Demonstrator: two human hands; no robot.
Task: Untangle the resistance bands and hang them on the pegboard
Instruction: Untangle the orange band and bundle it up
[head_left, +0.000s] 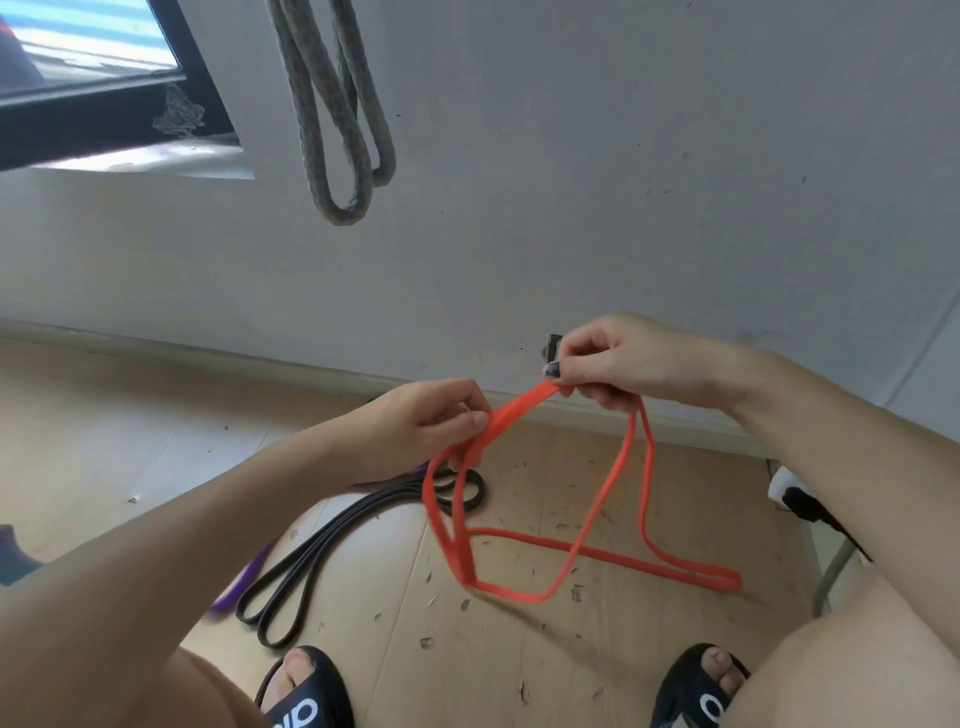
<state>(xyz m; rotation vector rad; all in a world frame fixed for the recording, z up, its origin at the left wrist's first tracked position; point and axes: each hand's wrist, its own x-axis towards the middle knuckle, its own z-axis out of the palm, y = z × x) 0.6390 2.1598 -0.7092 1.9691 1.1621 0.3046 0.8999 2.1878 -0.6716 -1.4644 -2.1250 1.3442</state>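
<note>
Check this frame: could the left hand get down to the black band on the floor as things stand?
Probably not yet. The left hand is pinching the orange band, as is the right hand. The black band lies unobstructed just below it.

Wall (623, 182): pale grey-white, plain, few dark specks, fills upper frame. Window (88, 47), dark frame, upper left; daylight bright on sill (145, 161). Skirting (208, 353) runs across mid-frame. Floor (130, 441): light wood planks, littered with small debris at lower centre.
</note>
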